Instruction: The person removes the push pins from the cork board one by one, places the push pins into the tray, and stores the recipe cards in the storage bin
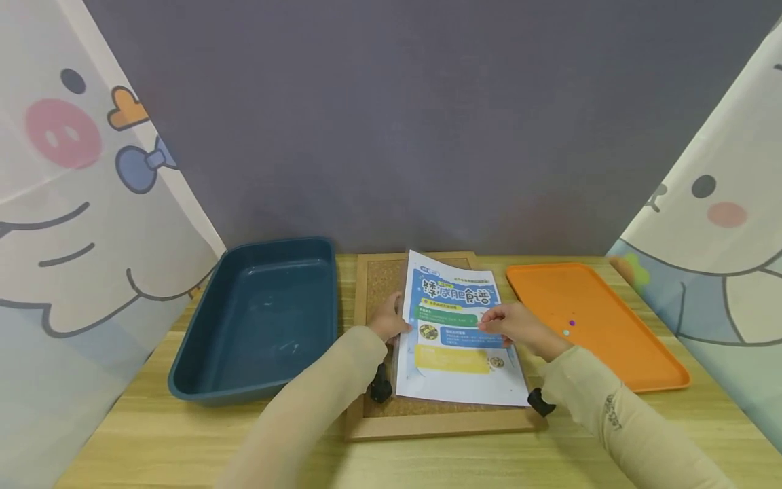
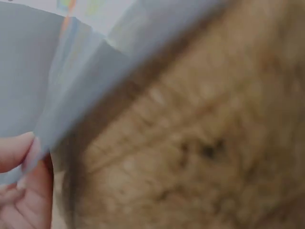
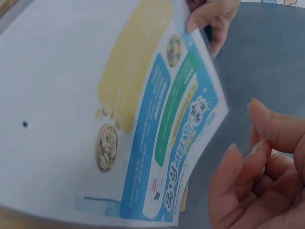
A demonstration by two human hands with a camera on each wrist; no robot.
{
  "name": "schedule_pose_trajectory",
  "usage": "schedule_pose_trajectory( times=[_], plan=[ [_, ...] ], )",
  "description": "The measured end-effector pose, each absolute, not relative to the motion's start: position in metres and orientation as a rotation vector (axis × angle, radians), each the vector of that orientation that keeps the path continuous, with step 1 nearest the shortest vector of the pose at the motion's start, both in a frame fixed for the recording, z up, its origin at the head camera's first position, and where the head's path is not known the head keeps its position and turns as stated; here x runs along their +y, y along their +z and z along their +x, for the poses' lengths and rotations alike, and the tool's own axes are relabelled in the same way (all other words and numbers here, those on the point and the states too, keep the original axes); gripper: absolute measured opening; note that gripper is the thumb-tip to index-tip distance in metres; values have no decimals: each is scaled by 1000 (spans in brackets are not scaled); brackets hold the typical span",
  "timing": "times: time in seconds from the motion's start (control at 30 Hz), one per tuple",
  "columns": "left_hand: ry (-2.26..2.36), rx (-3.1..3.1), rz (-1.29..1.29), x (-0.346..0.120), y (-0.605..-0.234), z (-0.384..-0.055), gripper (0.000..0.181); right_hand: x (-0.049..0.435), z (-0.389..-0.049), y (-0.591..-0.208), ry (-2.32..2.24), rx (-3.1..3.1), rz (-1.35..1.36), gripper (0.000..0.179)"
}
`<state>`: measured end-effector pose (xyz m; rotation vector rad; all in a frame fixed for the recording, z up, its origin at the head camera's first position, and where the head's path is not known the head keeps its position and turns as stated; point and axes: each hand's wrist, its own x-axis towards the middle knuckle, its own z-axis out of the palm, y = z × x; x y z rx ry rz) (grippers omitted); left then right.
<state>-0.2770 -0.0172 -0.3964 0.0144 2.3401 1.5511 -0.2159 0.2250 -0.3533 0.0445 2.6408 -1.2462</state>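
A printed poster (image 1: 458,326) with blue, green and yellow blocks, apparently in a clear plastic sleeve, lies tilted over a wood-framed corkboard (image 1: 427,428). My left hand (image 1: 387,318) pinches its left edge between thumb and fingers; in the left wrist view that edge is lifted off the cork (image 2: 200,143). Above the poster's right half is my right hand (image 1: 516,327), thumb and fingertips together. From those fingertips, in the right wrist view, the thin metal point of a pushpin (image 3: 247,116) sticks out; its head is hidden by the fingers.
To the left stands a deep dark-blue bin (image 1: 269,326). An orange tray (image 1: 611,333) on the right bears a small purple piece (image 1: 571,322) and a pale one (image 1: 566,333). A grey partition (image 1: 427,122) rises behind the wooden table (image 1: 464,465).
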Motion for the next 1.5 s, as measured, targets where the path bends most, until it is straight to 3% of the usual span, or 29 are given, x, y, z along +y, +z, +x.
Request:
schedule_pose_trajectory(
  times=[0.87, 1.5],
  plan=[
    [2086, 1853, 157, -74, -350, -260, 81, 263, -198, -339, -1337, 2631, -14, 20],
    [2099, 2029, 239, -125, -327, -246, 77, 308, -186, -343, -1330, 2674, -9, 31]
  ],
)
